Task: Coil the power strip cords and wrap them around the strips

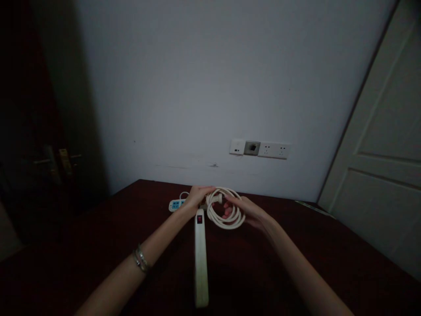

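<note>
1. Reaching in nearest the camera: bare forearms (167, 232), silvery bangles (140, 259) on the left.
2. Grasping coiled cream cable (225, 226) over the dark-red desk (250, 272), right hand (247, 210) curled round its right side, left hand (196, 196) at its upper left.
3. Sitting within the coil, by the right fingertips: plug (217, 199).
4. Extending cameraward from beneath the left hand: switched power strip (201, 259); cannot tell if gripped.
5. Lying behind: blue-socketed power strip (176, 205).

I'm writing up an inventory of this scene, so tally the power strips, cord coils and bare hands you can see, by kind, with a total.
Power strips: 2 (red-switch strip, blue-socket strip)
Cord coils: 1 (cream coil)
Bare hands: 2 (left hand, right hand)
Total: 5
</note>
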Demonstrator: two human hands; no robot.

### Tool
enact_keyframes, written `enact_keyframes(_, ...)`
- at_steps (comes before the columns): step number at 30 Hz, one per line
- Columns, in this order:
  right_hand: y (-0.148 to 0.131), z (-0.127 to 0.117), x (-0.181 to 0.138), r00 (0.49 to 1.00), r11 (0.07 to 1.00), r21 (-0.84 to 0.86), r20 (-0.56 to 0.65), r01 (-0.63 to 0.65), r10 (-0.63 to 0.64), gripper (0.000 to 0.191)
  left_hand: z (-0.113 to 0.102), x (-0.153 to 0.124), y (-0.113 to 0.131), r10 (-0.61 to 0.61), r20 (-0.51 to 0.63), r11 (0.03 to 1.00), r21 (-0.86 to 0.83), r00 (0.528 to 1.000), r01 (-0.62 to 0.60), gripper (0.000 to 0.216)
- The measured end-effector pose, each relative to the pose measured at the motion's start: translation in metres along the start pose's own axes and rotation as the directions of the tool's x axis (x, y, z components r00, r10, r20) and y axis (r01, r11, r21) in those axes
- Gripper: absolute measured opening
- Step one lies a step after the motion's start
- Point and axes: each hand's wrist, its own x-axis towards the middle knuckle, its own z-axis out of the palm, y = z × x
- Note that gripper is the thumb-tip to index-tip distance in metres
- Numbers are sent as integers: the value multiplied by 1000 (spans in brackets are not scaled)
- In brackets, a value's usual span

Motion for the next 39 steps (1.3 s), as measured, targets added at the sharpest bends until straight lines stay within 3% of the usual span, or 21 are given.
enact_keyframes(5, 2, 0, 3, 971, 965, -237, -179, 113, -158, 38, 8, -4, -1, 118, -31, 991, 60, 992, -116, 20)
enact_keyframes(10, 10, -4, 9, 901, 881, -369, -201, 294, -385, 46, 10, -2, -3, 120, 104, 990, 60, 987, -127, 26)
enact_keyframes(16, 16, -6, 10, 874, 899, -269, -255, 346, -413, 47, -6, 1, -7, 98, 191, 973, 190, 977, -134, 34)
enact_keyframes(19, 15, -5, 10, 858, 906, -227, -304, 357, -414, 46, -14, -2, -16, 24, 283, 986, 150, 959, -69, 46)
enact_keyframes(23, 15, -3, 11, 849, 910, -211, -333, 357, -410, 47, -29, -8, -25, -41, 437, 994, -77, 898, 83, 52)
enact_keyframes(25, 17, -2, 12, 844, 914, -158, -353, 373, -405, 46, -41, -11, -26, -23, 544, 975, -175, 839, 140, 54)
enact_keyframes(28, 18, -1, 12, 848, 922, -32, -382, 386, -368, 43, -60, -13, -25, -95, 689, 965, -114, 719, 236, 64)
enact_keyframes(29, 18, -1, 12, 855, 924, 13, -386, 382, -348, 42, -65, -14, -25, -126, 699, 968, -67, 704, 240, 65)
enact_keyframes(30, 18, -2, 12, 862, 926, 52, -387, 375, -327, 41, -67, -13, -24, -146, 688, 974, -25, 711, 224, 63)
enact_keyframes(33, 16, -3, 11, 877, 922, 150, -394, 357, -275, 39, -66, -11, -21, -115, 579, 993, 62, 807, 97, 51)
enact_keyframes(36, 11, -3, 9, 866, 901, 225, -433, 371, -248, 37, -54, -8, -14, -38, 431, 985, 170, 901, -40, 43)
enact_keyframes(39, 7, 0, 8, 848, 877, 276, -476, 394, -231, 35, -38, -6, -7, 89, 279, 940, 293, 956, -173, 37)
